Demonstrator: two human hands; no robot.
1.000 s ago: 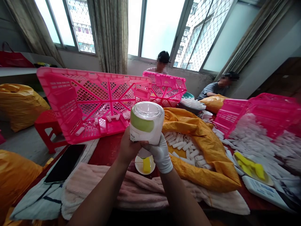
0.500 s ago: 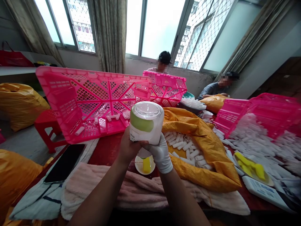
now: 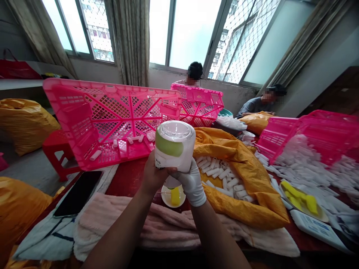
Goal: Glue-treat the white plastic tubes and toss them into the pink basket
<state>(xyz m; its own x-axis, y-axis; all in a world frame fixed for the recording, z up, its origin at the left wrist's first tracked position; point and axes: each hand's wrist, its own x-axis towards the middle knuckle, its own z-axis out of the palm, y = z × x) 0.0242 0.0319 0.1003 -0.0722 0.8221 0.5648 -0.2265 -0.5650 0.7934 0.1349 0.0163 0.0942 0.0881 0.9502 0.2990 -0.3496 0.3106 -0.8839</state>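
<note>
I am watching through the head camera as the 2 hands are gripping a white cylindrical container point(image 3: 174, 151) with a green patch and a clear top, holding it upright above the red tabletop point(image 3: 126, 183). The bare left hand point(image 3: 153, 175) is clenching its lower side, and the white-gloved right hand point(image 3: 190, 185) is grasping it from the other side, with the fingers partly hidden behind it. Just beneath, a small white saucer point(image 3: 173, 198) is carrying a yellow sponge point(image 3: 175, 196). To the right, an orange woven sack point(image 3: 246, 175) is holding small white pieces point(image 3: 224, 183), and a pink plastic crate point(image 3: 112, 88) is tilting behind the hands. I am wary of the glove: its fabric could slip on the smooth wall, dropping the container onto the saucer. A sudden twist could also knock the sponge loose.
</note>
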